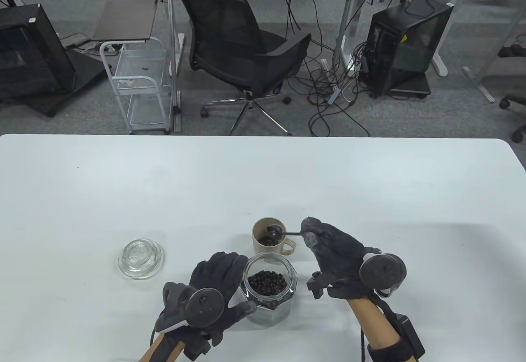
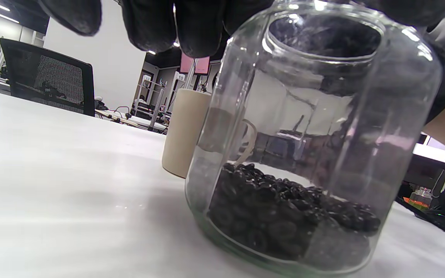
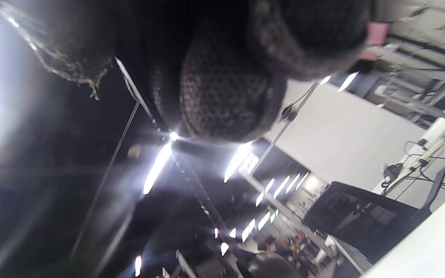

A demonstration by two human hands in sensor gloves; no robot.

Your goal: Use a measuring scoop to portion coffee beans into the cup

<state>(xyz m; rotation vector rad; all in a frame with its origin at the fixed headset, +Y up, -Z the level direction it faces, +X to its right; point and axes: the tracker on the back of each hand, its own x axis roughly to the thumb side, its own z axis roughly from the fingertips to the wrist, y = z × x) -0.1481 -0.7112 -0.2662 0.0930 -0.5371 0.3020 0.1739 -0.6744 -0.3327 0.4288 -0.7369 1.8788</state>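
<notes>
A glass jar [image 1: 269,292] part full of coffee beans [image 1: 267,283] stands near the table's front edge; my left hand [image 1: 220,284] grips its left side. In the left wrist view the jar [image 2: 311,146] fills the frame, beans [image 2: 284,208] at its bottom, my fingers [image 2: 195,27] curled over its shoulder. Just behind stands a beige cup [image 1: 269,238] with beans inside. My right hand [image 1: 328,247] pinches the handle of a dark measuring scoop [image 1: 275,232], whose bowl sits tipped over the cup's mouth. The right wrist view shows only blurred glove and ceiling.
The jar's glass lid [image 1: 140,258] lies on the table to the left of the jar. A black office chair [image 1: 242,49] and a wire cart [image 1: 139,86] stand beyond the table's far edge. The beige cup [image 2: 185,131] appears behind the jar.
</notes>
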